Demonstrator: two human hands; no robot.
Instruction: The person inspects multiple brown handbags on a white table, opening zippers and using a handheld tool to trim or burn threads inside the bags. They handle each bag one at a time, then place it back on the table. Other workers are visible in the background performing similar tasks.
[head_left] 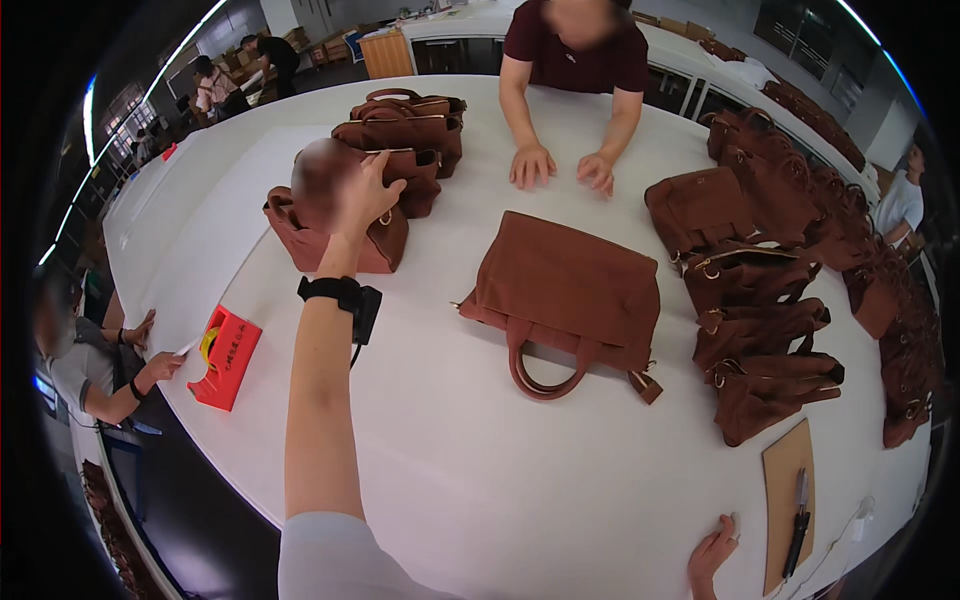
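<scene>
My left hand (pixel 368 195) reaches over a row of brown leather handbags (pixel 385 235) at the far left, its thumb apart and fingers stretched against the top of a bag. Part of that hand and the bag beside it are blurred. A black band with a small dark device (pixel 366 314) circles my left wrist. In the middle of the table another brown handbag (pixel 565 285) lies flat, its looped handle toward me. My right hand (pixel 713 550) rests on the white table (pixel 480 480) at the lower right, fingers loosely bent and holding nothing.
A red tape dispenser (pixel 228 358) stands at the left. More handbags (pixel 760 300) crowd the right side. Nearer lies a brown board (pixel 785 480) with a black-handled tool (pixel 798 530) on it. Across the table, a person's hands (pixel 560 168) rest; another person (pixel 90 370) sits left.
</scene>
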